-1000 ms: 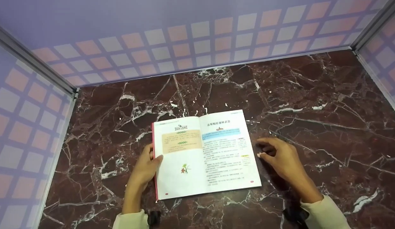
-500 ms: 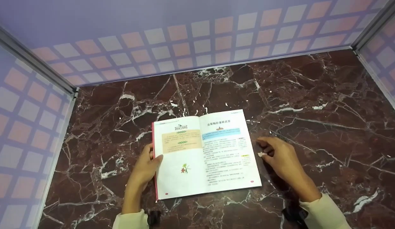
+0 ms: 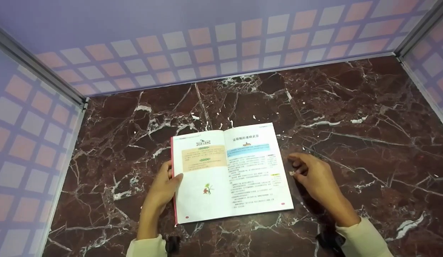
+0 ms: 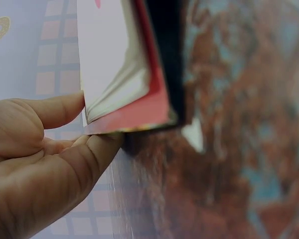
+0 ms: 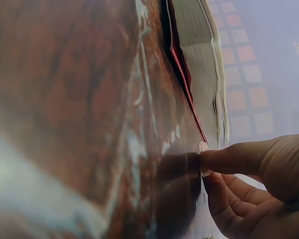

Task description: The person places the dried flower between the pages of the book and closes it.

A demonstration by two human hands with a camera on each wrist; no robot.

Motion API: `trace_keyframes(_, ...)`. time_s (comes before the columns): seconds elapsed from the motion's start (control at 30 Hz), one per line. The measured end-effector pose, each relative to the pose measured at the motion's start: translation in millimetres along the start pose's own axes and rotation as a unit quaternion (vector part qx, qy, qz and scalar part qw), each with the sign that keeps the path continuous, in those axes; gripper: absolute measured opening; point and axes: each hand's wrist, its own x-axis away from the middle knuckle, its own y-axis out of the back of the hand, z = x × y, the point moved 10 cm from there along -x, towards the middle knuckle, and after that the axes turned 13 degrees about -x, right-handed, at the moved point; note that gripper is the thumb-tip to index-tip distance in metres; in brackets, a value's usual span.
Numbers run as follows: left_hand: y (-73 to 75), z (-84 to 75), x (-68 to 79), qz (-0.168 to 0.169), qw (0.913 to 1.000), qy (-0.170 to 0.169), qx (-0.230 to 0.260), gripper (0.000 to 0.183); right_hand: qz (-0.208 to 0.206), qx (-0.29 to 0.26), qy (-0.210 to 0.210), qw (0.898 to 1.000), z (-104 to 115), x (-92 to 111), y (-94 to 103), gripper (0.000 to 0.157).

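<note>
An open book [image 3: 250, 178] with printed pages and a red cover edge lies on the dark marbled table. At its left edge my left hand [image 3: 164, 187] grips it, thumb on the page and fingers under the cover; the left wrist view shows the thumb [image 4: 65, 109] above the page corner. Beside the right edge, apart from the pages in the head view, is my right hand [image 3: 316, 178]. Its thumb and fingers pinch a small pale scrap [image 5: 203, 146], whose kind is too small to tell. In the right wrist view, the red cover [image 5: 182, 72] stands out below the pages.
Dark red marbled stone with white veins makes up the tabletop [image 3: 367, 142]. Purple panels with pink and white squares form a back wall [image 3: 221, 43], a left wall [image 3: 32, 114] and a right wall [image 3: 432, 64]. Small white flecks [image 3: 254, 117] show behind the book.
The pale scrap has shifted and turned slightly at the right hand's fingertips, and that hand has moved a tiny bit. Book and left hand stay where they were.
</note>
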Motion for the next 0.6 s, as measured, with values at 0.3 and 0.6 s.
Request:
trace_keyframes(0.3, 0.5, -0.8, 0.2, -0.002, 1.0, 0.001, -0.001, 0.051, -0.008, 0.001, 0.001, 1.0, 5, -1, 1.6, 0.046)
trace_keyframes(0.6, 0.2, 0.9, -0.4, -0.005, 1.0, 0.006, -0.001, 0.052, -0.02, 0.004, 0.004, 1.0, 13, -3, 4.9, 0.045)
